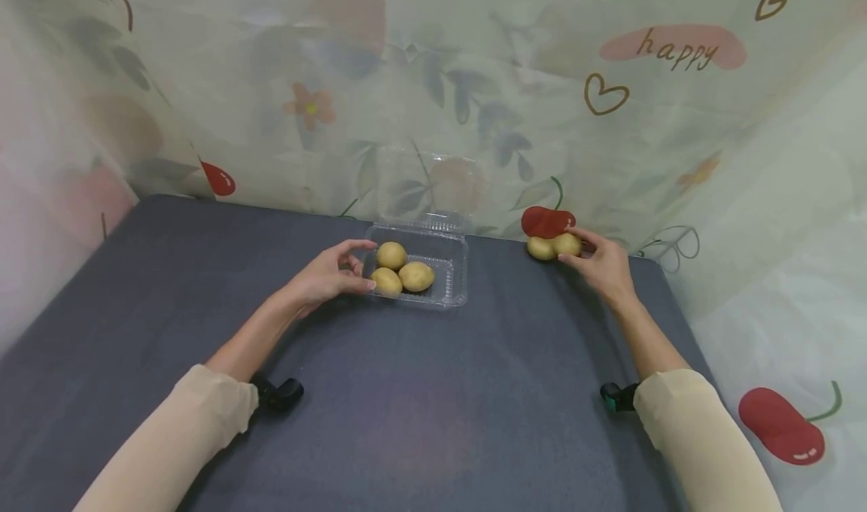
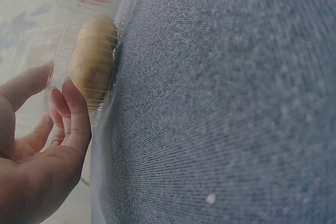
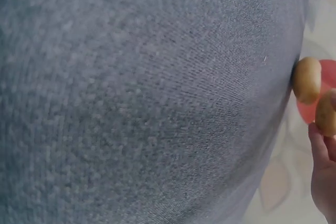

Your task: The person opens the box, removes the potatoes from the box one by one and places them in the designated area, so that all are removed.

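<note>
Head view shows the left hand [image 1: 323, 277] at the near-left corner of a clear plastic clamshell box [image 1: 452, 275], thumb and fingers curled against its rim and wall, so it pinches or steadies the box. Three potatoes [image 1: 400, 269] lie inside, just beyond those fingertips, crowded toward the hand's end of the tray; the lid [image 1: 430, 184] stands open behind them, leaning on the printed backdrop [image 1: 474, 83]. The left wrist view confirms fingers [image 2: 73, 114] pressed on the thin wall with a potato right behind it.

To the right, well apart from the box, the right hand [image 1: 604, 265] reaches two loose potatoes [image 1: 554, 247] at the far edge of the grey cloth-covered table [image 1: 433, 406]. Its fingers curl over the nearer one; the other lies just left of it, touching. Whether the grasp has closed fully I cannot tell, as the right wrist view shows only fingertips [image 3: 321, 145] beside that potato.

The risks, as I judge them: the box is light and flimsy, so a hard squeeze from the left hand could buckle the wall or tip it, rolling the potatoes out. On the right, a loose hold on a round, smooth potato could let it slip, and nudging its neighbour could send it rolling along the table's back edge.
</note>
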{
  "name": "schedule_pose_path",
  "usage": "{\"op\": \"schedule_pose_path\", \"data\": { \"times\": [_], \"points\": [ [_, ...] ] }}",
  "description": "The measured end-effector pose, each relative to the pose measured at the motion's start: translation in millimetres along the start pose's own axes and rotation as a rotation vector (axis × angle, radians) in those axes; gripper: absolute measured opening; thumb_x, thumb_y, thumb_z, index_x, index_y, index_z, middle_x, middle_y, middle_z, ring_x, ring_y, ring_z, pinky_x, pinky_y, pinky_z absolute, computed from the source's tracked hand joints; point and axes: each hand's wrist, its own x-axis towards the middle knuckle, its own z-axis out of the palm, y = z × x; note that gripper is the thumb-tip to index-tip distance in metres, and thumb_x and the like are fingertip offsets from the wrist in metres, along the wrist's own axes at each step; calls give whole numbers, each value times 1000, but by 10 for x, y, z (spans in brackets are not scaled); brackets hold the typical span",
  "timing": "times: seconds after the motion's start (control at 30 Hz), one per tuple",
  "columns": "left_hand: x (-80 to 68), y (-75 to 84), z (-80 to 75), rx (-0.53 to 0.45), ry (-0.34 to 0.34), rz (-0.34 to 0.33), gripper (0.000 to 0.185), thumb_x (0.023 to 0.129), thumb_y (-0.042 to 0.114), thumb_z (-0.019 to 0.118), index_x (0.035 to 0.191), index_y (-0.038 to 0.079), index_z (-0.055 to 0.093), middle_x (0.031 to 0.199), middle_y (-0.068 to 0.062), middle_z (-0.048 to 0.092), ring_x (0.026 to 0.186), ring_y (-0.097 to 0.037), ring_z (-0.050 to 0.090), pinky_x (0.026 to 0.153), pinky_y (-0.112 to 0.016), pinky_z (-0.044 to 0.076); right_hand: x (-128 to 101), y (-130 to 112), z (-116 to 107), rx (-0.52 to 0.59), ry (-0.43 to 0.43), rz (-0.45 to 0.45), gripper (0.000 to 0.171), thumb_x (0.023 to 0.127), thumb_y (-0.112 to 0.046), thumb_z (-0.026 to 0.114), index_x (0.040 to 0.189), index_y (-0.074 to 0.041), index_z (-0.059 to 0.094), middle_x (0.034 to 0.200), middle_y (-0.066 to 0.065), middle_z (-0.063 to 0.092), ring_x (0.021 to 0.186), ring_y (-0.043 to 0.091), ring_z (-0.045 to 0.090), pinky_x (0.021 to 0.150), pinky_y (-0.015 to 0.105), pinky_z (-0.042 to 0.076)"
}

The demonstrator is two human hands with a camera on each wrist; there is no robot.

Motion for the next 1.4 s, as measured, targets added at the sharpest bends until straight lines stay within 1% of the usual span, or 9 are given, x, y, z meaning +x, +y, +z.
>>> {"op": "schedule_pose_path", "data": {
  "times": [0.1,0.27,0.4,0.57,0.63,0.67,0.77,1.07,1.4],
  "points": [
    [8,1,-10,0,2,1,74,89,9,76,151,14,37,97,-11,49,88,-27,53,86,-43,50,7,25,-7,-3,5,12,55,88,-19,78,138,-7,60,129,22,62,111,36,65,85,46,54],
    [11,-7,-10,-1,-2,5,73,89,9,75,151,14,36,97,-11,49,87,-26,54,86,-43,51,18,79,-20,-34,10,41,55,88,-19,78,139,-8,59,124,21,65,111,36,64,83,41,51],
    [4,-5,4,-8,-3,7,73,90,7,74,152,14,36,96,-10,49,87,-26,54,88,-43,52,33,119,-31,-47,12,45,54,88,-18,78,138,-7,60,122,21,66,110,35,65,81,36,49],
    [5,-10,12,-16,-3,8,73,90,6,74,152,14,36,96,-11,49,87,-26,54,89,-43,52,12,169,-18,-58,2,29,54,88,-16,78,137,-4,59,125,25,63,111,39,63,85,47,51],
    [7,-19,13,-15,-7,11,73,90,7,74,152,14,36,96,-11,49,87,-26,54,88,-43,52,-6,200,-3,-65,-1,34,53,89,-16,77,137,-3,59,127,26,62,113,41,62,87,52,51],
    [8,-25,13,-14,-8,12,73,90,7,74,152,14,36,96,-11,49,87,-26,54,88,-43,52,-13,217,6,-64,-1,44,54,89,-17,77,138,-3,59,128,26,61,113,41,62,87,53,51],
    [3,-27,14,-15,-8,13,72,90,7,74,152,14,36,96,-11,49,87,-26,54,87,-42,52,-13,249,26,-64,-1,71,54,90,-19,77,138,-4,58,129,25,61,115,40,61,88,53,51],
    [4,-5,7,-20,-5,11,72,90,6,73,152,14,36,97,-11,49,88,-26,54,89,-44,52,21,294,60,-86,1,124,55,89,-24,77,138,-6,59,123,23,65,112,39,62,91,51,48],
    [1,-7,6,-27,-6,5,73,90,6,74,152,13,35,97,-12,49,87,-26,55,89,-44,53,15,346,99,-55,44,113,55,89,-25,78,137,-7,60,122,21,66,111,36,64,96,49,46]
  ]
}}
